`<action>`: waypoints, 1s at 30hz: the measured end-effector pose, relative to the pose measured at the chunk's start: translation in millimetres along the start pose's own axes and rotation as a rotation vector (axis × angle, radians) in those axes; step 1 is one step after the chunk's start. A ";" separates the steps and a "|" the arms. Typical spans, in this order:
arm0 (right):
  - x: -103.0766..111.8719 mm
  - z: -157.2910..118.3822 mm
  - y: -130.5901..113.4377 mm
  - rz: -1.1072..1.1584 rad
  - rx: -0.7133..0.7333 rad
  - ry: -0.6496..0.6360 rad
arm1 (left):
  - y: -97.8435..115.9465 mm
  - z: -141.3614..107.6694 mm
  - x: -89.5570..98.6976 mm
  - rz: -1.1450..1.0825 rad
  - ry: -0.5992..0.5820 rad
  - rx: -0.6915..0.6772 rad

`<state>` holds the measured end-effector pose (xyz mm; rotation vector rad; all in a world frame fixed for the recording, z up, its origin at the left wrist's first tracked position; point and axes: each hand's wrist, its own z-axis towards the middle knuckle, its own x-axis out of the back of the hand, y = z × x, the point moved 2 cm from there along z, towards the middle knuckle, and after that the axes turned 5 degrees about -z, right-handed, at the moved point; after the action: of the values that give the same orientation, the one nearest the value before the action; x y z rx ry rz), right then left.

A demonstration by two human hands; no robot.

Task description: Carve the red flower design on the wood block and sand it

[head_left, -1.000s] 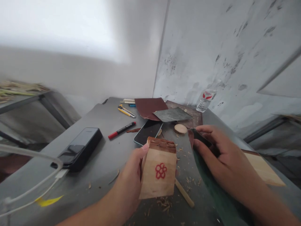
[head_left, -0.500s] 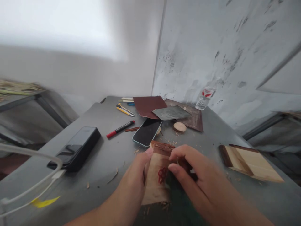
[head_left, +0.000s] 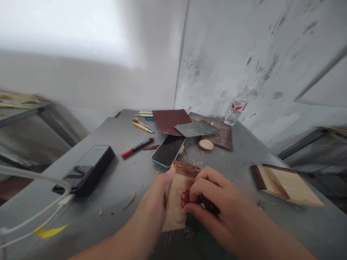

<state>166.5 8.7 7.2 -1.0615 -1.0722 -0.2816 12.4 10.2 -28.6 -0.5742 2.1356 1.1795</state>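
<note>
Pretty clearly a small woodworking workshop: wood shavings (head_left: 199,162) scattered across a grey counter (head_left: 108,213), sandpaper sheets (head_left: 170,121), a yellow utility knife (head_left: 142,125), a wooden block (head_left: 173,216), and stained, scuffed walls (head_left: 260,61).

Smooth pale wood block (head_left: 173,213); rough bark edge (head_left: 185,169); matt grey tabletop (head_left: 114,177)

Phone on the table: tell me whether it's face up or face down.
Face up: the phone shows its dark glass screen.
</note>
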 end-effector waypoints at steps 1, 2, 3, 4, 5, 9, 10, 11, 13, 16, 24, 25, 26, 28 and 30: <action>-0.3 0.6 0.5 0.009 -0.001 -0.002 | -0.3 0.5 -0.4 0.008 0.012 0.009; -0.2 1.1 0.9 0.021 -0.007 -0.002 | -0.4 0.8 -0.7 0.010 0.016 0.012; 0.2 1.7 1.1 0.034 -0.010 0.000 | -0.4 0.9 -1.2 0.009 0.005 0.007; 1.0 2.4 1.2 0.042 -0.014 0.006 | -0.2 0.8 -1.5 0.006 -0.004 0.002; 2.2 3.2 1.1 0.047 -0.014 0.015 | 0.1 0.6 -1.5 0.004 -0.008 -0.001; 7.5 6.5 2.2 0.018 -0.003 0.054 | 2.2 -0.2 -1.5 -0.028 -0.039 0.049; 8.1 7.0 3.1 0.007 -0.002 0.062 | 2.9 -0.2 -1.6 -0.041 -0.041 0.076; 8.3 7.0 4.3 -0.001 0.002 0.068 | 3.8 0.0 -1.5 -0.055 -0.032 0.094; 7.7 6.1 6.8 -0.011 0.006 0.082 | 5.5 0.3 -0.9 -0.078 0.018 0.114; 5.9 3.1 8.9 -0.015 0.022 0.087 | 6.5 0.1 -0.2 -0.104 0.081 0.130; 11.8 -2.0 3.5 -0.050 0.039 0.006 | 16.7 0.4 0.5 -0.104 0.149 0.105; 12.9 -2.8 3.1 -0.056 0.035 0.007 | 20.1 0.3 0.7 -0.096 0.160 0.078; 13.6 -3.6 3.0 -0.060 0.030 0.014 | 23.6 0.0 0.8 -0.092 0.161 0.050; 13.8 -4.6 3.8 -0.050 -0.018 0.037 | 29.9 -1.0 0.9 -0.103 0.160 -0.006; 11.9 -4.5 5.0 -0.016 -0.112 0.028 | 33.7 -2.1 0.6 -0.099 0.162 -0.042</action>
<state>178.3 10.9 13.8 -1.1458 -1.0503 -0.3717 -9.9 25.4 -8.4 -0.8095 2.1926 1.1597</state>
